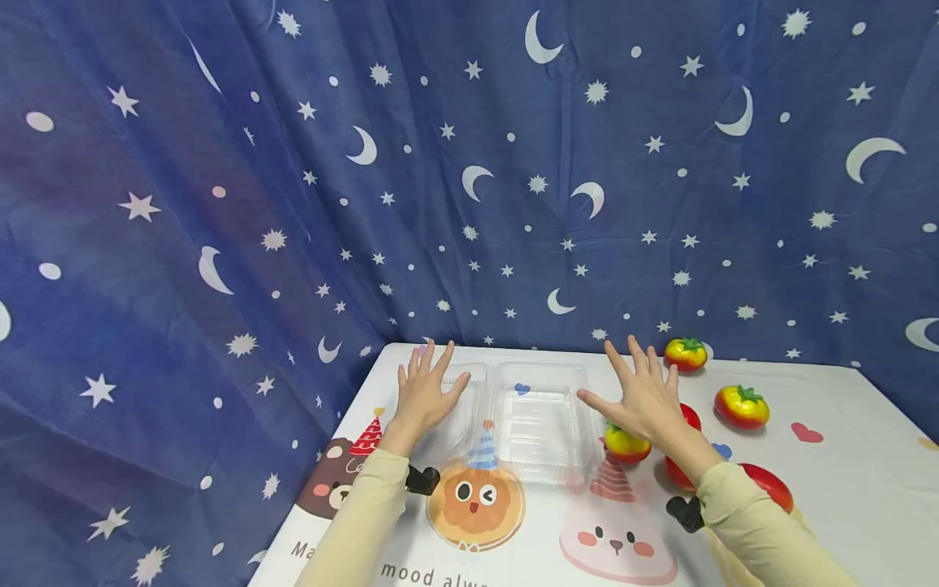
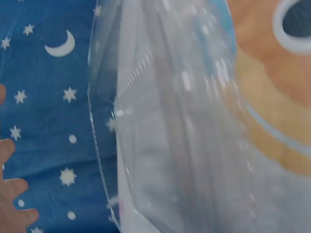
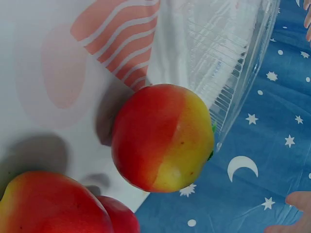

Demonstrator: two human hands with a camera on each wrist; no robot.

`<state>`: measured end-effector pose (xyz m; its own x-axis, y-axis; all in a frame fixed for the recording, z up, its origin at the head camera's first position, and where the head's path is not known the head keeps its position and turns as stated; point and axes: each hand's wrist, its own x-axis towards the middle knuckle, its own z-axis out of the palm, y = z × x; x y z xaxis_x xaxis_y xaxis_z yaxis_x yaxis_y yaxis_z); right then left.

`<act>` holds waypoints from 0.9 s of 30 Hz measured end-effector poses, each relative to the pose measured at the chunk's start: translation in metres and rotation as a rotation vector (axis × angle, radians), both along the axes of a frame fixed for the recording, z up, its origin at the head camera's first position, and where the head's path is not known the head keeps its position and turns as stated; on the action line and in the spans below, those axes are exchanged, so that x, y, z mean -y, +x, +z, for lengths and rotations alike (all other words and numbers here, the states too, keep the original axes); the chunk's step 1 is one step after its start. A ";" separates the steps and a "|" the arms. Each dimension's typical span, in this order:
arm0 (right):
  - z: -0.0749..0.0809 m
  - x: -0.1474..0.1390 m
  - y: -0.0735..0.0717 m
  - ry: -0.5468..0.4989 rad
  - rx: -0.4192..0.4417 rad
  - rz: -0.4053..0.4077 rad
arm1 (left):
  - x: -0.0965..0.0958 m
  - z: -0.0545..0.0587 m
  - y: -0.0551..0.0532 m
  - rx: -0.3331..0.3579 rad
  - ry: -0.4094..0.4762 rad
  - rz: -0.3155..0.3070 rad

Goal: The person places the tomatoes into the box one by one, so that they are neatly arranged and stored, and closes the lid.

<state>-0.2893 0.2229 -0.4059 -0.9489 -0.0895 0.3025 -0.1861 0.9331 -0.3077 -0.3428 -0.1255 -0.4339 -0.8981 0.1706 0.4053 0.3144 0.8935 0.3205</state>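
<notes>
My left hand [image 1: 424,399] is spread with fingers apart over the left half of a clear plastic clamshell box [image 1: 543,473]. The box lies unfolded, its two shallow halves side by side. To its right, my right hand [image 1: 645,401] is also spread and holds nothing. Just below that palm sits a red-and-yellow tomato [image 1: 628,445], beside the box's right edge; it fills the middle of the right wrist view [image 3: 163,138]. The right forearm and hand partly hide several red fruits [image 1: 678,473]. In the left wrist view, fingertips [image 2: 14,187] show at the left edge.
Two more red-and-yellow tomatoes with green tops lie right of the right hand, one at the back [image 1: 685,355] and one nearer [image 1: 742,408]. A red fruit [image 1: 769,486] rests by the right sleeve. A blue star-and-moon curtain [image 1: 513,204] hangs behind the printed white tablecloth [image 1: 866,489].
</notes>
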 end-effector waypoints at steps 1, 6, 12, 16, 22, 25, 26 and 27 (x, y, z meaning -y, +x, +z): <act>0.000 0.000 0.000 0.003 0.003 -0.002 | 0.003 -0.001 -0.001 0.011 0.012 0.005; -0.001 -0.002 0.001 0.015 0.004 -0.009 | 0.016 -0.009 -0.005 0.038 0.053 0.030; -0.004 -0.002 0.001 -0.001 0.006 0.005 | 0.035 -0.026 -0.007 0.067 0.088 0.060; -0.007 -0.004 0.002 -0.004 0.007 0.010 | 0.044 -0.037 -0.005 0.091 0.120 0.074; -0.011 -0.007 0.003 -0.017 0.024 0.006 | 0.051 -0.048 -0.005 0.127 0.139 0.084; -0.011 -0.008 0.004 -0.027 0.014 0.010 | 0.053 -0.050 -0.005 0.126 0.147 0.092; -0.011 -0.009 0.004 -0.032 0.009 0.013 | 0.054 -0.050 -0.005 0.125 0.153 0.091; -0.011 -0.010 0.004 -0.034 0.005 0.015 | 0.054 -0.051 -0.004 0.130 0.161 0.089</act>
<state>-0.2857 0.2326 -0.4164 -0.9492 -0.0936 0.3005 -0.1982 0.9194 -0.3398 -0.3471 -0.1799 -0.4849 -0.9532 0.0304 0.3008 0.1829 0.8502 0.4937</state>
